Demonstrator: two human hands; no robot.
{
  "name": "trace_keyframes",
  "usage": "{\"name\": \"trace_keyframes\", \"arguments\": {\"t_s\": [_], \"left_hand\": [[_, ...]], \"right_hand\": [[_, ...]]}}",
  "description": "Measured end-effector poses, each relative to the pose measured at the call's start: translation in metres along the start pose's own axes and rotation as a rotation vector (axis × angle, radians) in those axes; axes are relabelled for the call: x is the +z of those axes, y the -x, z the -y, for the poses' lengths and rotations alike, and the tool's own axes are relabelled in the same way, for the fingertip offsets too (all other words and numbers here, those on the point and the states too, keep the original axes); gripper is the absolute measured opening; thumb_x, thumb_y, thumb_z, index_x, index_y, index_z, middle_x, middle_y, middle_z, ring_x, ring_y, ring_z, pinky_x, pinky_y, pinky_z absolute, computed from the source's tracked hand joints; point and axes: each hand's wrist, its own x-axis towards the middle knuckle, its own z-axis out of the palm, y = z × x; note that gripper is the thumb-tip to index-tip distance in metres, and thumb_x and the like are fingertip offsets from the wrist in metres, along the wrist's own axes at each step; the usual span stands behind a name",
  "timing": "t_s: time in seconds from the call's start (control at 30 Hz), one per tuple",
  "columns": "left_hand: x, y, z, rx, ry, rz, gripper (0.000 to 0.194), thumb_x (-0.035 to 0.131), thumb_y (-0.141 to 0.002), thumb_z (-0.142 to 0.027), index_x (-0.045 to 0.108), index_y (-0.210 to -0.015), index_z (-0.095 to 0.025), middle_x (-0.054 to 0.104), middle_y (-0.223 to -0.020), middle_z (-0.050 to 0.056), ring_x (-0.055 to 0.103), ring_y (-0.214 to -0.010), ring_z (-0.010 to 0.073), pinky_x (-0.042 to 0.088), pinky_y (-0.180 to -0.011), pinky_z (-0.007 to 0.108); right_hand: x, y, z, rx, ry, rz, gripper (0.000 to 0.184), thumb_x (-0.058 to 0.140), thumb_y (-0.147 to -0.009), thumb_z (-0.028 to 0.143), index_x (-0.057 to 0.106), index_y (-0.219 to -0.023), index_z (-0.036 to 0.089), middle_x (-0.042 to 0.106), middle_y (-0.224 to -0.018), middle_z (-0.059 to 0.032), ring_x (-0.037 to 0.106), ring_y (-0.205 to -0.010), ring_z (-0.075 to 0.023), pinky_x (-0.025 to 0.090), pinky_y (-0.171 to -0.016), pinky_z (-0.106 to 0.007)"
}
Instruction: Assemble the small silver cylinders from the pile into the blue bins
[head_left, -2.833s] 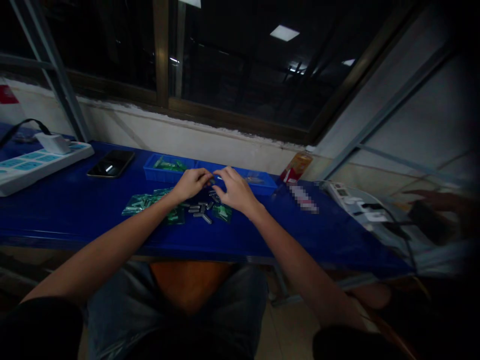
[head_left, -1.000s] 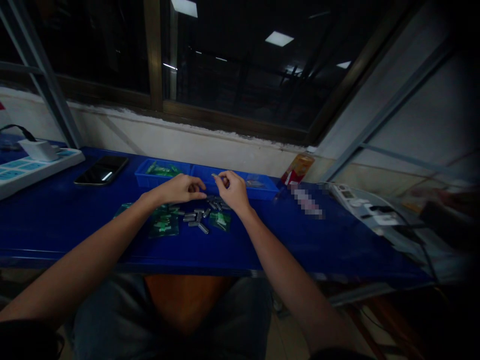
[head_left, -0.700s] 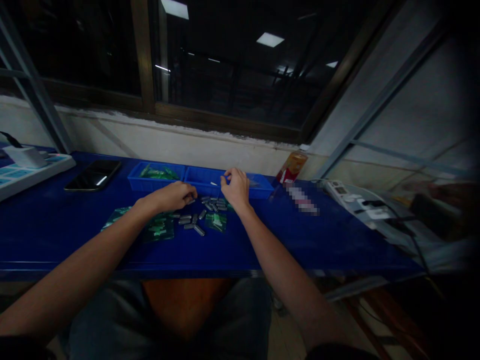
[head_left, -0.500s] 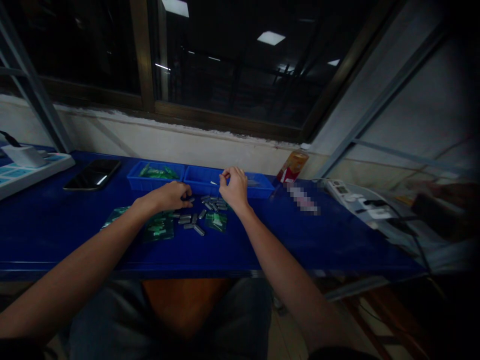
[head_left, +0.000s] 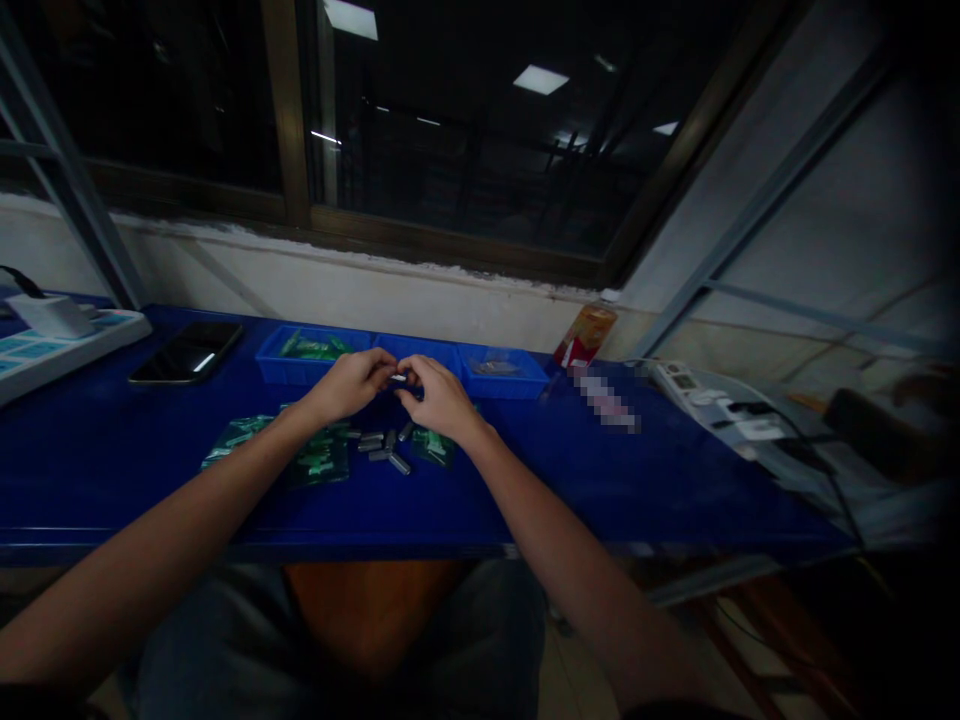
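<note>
My left hand [head_left: 354, 384] and my right hand [head_left: 436, 396] meet fingertip to fingertip just above the blue table, in front of the blue bins. Between them is a small shiny metal cylinder [head_left: 400, 377], pinched by the fingers of both hands and mostly covered. Several similar grey metal cylinders [head_left: 388, 450] lie loose on the table below my hands. A green bag with pale small parts [head_left: 315, 456] lies partly under my left forearm. Beside my right wrist is a smaller green bag [head_left: 433, 447].
Blue bins stand along the back: the left bin [head_left: 281, 368] holds green packets, the right bin [head_left: 517, 387] clear bags. A phone [head_left: 187, 352] and a white power strip [head_left: 90, 348] lie left. A red and orange package [head_left: 587, 337] stands right, near plugs and cables [head_left: 757, 425].
My right hand has moved left and down from over the bins, carrying a small pale piece. My left hand has risen slightly from the loose cylinders, and the hands now meet.
</note>
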Motion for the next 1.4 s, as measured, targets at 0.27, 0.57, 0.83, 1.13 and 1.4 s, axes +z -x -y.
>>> {"name": "trace_keyframes", "arguments": {"t_s": [0.27,0.57,0.83,1.13,1.4], "left_hand": [[0.005,0.002,-0.001,0.018,0.161,-0.056,0.025,0.047,-0.082,-0.033,0.055,-0.096,-0.014,0.066,-0.085,0.007,0.062,-0.075,0.0165,0.049,-0.067,0.028],[-0.003,0.002,-0.006,0.127,-0.096,-0.065,0.024,0.046,-0.083,-0.028,0.06,-0.097,-0.015,0.067,-0.09,0.007,0.061,-0.08,0.0182,0.046,-0.073,0.029],[-0.003,0.002,-0.004,0.153,-0.15,-0.033,0.026,0.045,-0.085,-0.031,0.062,-0.1,-0.018,0.068,-0.087,0.005,0.061,-0.073,0.0164,0.043,-0.067,0.025],[0.0,0.003,-0.004,0.128,-0.176,-0.008,0.031,0.043,-0.086,-0.034,0.063,-0.102,-0.016,0.067,-0.076,0.004,0.059,-0.063,0.0151,0.039,-0.061,0.023],[-0.003,0.003,-0.014,0.1,-0.171,-0.035,0.031,0.037,-0.087,-0.032,0.063,-0.082,-0.015,0.063,-0.069,0.003,0.055,-0.061,0.0142,0.038,-0.061,0.024]], "right_hand": [[-0.002,-0.003,-0.004,0.059,-0.039,-0.081,0.013,0.047,-0.084,0.027,0.056,-0.084,0.018,0.058,-0.076,-0.0026,0.052,-0.071,-0.0131,0.038,-0.067,-0.025],[-0.01,-0.001,-0.007,0.059,-0.115,0.043,0.012,0.052,-0.08,0.026,0.06,-0.082,0.016,0.056,-0.063,0.0016,0.048,-0.058,-0.0095,0.033,-0.058,-0.022],[-0.009,0.0,-0.012,0.068,-0.071,0.103,0.013,0.051,-0.081,0.024,0.06,-0.073,0.017,0.053,-0.055,0.0026,0.046,-0.052,-0.0093,0.028,-0.054,-0.023],[-0.009,0.0,-0.011,0.061,-0.015,0.117,0.016,0.051,-0.08,0.019,0.057,-0.064,0.018,0.052,-0.05,0.002,0.044,-0.048,-0.01,0.025,-0.052,-0.023],[-0.011,0.0,-0.007,0.07,-0.011,-0.002,0.015,0.049,-0.082,0.026,0.057,-0.093,0.018,0.054,-0.059,0.0022,0.048,-0.055,-0.0112,0.031,-0.057,-0.024]]}}
